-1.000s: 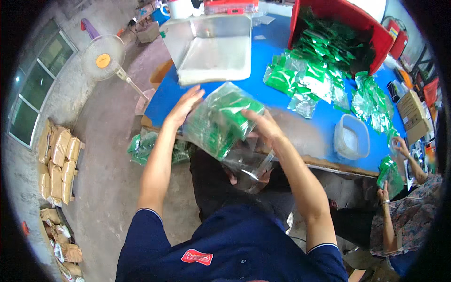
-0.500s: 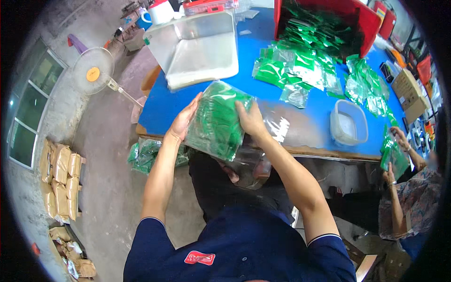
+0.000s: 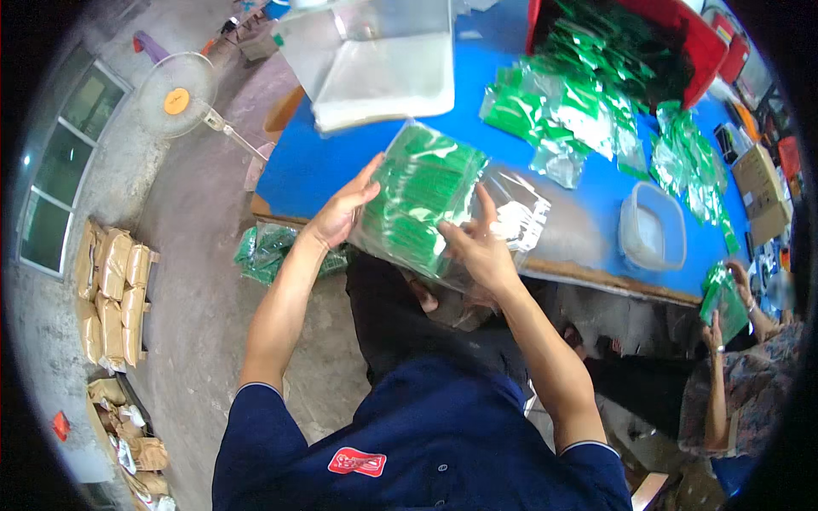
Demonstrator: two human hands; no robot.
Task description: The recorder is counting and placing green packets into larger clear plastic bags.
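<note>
Hands gripping sachet bag (clear plastic)

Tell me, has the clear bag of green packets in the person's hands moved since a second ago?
Yes. The clear bag of green packets, held by the left hand and right hand, has tipped up and closer to the table's near edge.

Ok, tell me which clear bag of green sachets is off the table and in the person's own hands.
The large clear bag of green sachets, held between the left hand and right hand. The other bags lie on the blue table.
</note>
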